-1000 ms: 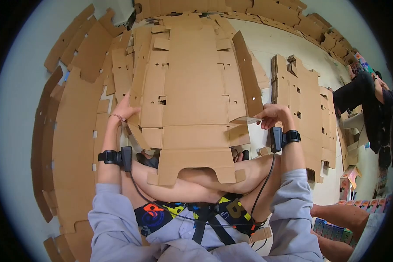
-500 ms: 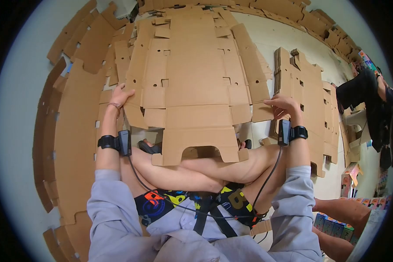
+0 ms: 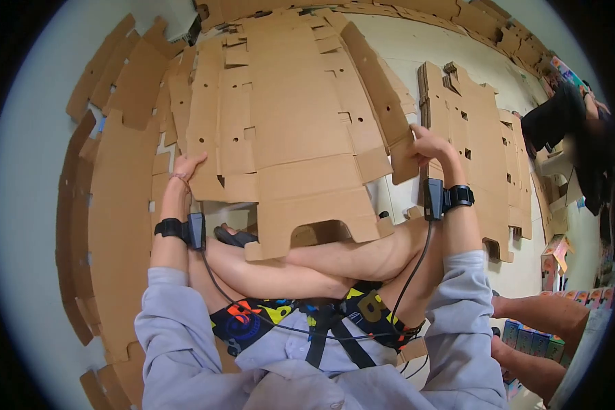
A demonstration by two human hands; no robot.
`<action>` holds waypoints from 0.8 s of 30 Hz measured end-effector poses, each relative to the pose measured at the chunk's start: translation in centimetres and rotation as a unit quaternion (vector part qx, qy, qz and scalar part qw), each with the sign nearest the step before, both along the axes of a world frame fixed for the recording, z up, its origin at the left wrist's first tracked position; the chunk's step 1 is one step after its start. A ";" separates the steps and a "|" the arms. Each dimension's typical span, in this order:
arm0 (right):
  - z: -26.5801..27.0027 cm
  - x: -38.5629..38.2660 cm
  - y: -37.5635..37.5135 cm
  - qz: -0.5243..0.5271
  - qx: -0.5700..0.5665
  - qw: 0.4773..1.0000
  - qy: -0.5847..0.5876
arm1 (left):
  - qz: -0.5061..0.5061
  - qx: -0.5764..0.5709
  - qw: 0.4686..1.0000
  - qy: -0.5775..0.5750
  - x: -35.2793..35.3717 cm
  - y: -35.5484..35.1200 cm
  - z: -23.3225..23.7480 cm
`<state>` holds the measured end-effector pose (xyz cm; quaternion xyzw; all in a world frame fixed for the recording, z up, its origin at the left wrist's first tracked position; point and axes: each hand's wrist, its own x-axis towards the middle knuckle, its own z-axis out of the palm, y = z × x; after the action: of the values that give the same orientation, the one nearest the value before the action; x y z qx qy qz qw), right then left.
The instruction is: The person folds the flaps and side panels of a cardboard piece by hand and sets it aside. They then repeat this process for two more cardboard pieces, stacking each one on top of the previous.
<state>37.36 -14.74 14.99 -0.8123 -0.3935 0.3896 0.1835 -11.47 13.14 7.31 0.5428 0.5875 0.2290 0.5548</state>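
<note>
A large brown die-cut cardboard sheet [image 3: 297, 130] stretches out before me, its near end with a cut-out notch above my crossed legs. My left hand [image 3: 186, 167] grips the sheet's left side flap, thumb on top and the other fingers mostly hidden. On the opposite side, my right hand [image 3: 430, 145] is closed around the near part of the right side flap [image 3: 383, 102], which stands tilted up along its fold. The left flap lies flatter.
Stacked cardboard sheets [image 3: 482, 143] lie to the right, and more flat cardboard [image 3: 126, 225] lies along the left. Another person's legs [image 3: 540, 321] are at lower right, near colourful boxes [image 3: 536, 342]. A person in dark trousers [image 3: 550, 119] is farther right.
The right flap has tilted up more steeply, with my right hand higher and slightly left. My left hand has moved a little down, and the sheet has turned slightly.
</note>
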 end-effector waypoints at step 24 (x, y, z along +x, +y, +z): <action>17.4 34.2 -30.6 -0.235 0.096 0.836 -0.486 | -0.233 0.129 0.939 -0.220 43.8 -8.6 12.6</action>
<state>71.58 -45.36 32.39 -0.9435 -0.2645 -0.1496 0.1322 32.34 4.57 19.91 0.6673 0.2736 0.2809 0.6332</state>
